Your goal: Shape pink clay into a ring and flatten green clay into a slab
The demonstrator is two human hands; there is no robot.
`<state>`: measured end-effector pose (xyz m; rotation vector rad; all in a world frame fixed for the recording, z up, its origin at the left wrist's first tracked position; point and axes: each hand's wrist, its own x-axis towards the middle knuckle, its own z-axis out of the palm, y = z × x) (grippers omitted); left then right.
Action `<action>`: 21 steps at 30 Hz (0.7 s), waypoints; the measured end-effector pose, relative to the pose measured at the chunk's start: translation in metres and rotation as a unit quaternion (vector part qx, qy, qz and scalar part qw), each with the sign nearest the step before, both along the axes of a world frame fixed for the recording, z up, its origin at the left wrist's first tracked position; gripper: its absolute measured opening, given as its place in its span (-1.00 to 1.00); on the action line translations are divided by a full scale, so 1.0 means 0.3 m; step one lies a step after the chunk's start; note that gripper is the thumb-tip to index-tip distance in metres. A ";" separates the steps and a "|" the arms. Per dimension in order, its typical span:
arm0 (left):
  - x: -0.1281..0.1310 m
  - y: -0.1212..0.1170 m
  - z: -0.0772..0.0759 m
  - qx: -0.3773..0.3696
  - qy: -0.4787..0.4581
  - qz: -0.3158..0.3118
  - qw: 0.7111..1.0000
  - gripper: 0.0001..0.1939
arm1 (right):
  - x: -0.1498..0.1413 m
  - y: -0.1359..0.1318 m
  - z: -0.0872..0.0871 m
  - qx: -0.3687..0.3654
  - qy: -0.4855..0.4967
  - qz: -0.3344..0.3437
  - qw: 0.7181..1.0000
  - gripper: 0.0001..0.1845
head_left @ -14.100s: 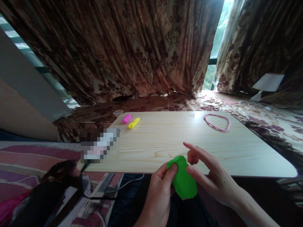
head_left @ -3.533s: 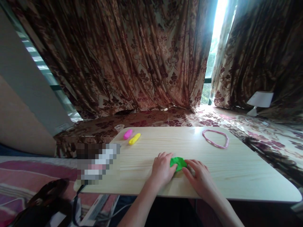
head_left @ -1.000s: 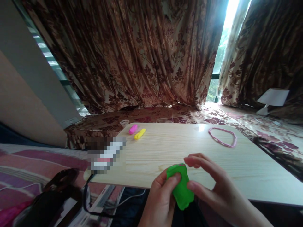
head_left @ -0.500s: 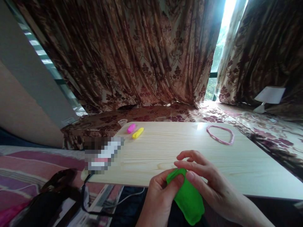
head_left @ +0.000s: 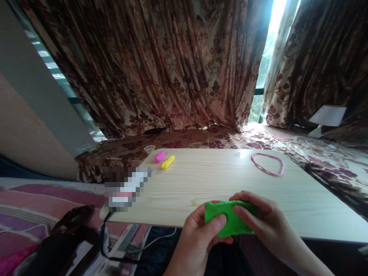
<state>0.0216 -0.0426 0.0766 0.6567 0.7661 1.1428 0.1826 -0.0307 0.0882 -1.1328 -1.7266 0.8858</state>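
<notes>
A flat, bright-green slab of soft, clay-like material (head_left: pixel 233 225) is held up between two bare hands, seen in front of the near edge of a pale wood-grain table (head_left: pixel 195 180). The left hand (head_left: pixel 198 234) grasps its left part—thumb pressed on the face, other fingers behind it. The right hand (head_left: pixel 266 219) pinches the right part, its thumb lying across the face and its fingers over the top edge and behind, partly hidden.

At the table's far left lie a short, rounded magenta piece (head_left: pixel 160 156) and, just beside it on the nearer right, a yellow elongated piece (head_left: pixel 168 162). A thin, dusty-pink twisted loop (head_left: pixel 282 168) rests at the far right, well apart from them. On the left side sits a pixelated object (head_left: pixel 130 188)—its details cannot be told. Beyond the table hang brown floral fabric curtains (head_left: pixel 172 69), with a white-shaded lamp (head_left: pixel 328 115) at far right.
</notes>
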 end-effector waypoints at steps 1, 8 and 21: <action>0.003 -0.003 0.008 0.001 0.004 -0.015 1.000 -0.71 | 0.003 -0.001 0.009 0.000 -0.010 0.008 1.000 -0.83; 0.010 -0.016 0.018 0.003 0.047 0.010 0.999 -0.82 | 0.054 -0.004 0.092 0.123 -0.135 0.102 0.978 -0.57; -0.009 -0.030 0.032 0.061 0.045 -0.050 0.996 -0.79 | 0.044 -0.038 0.077 0.084 -0.132 0.194 0.969 -0.57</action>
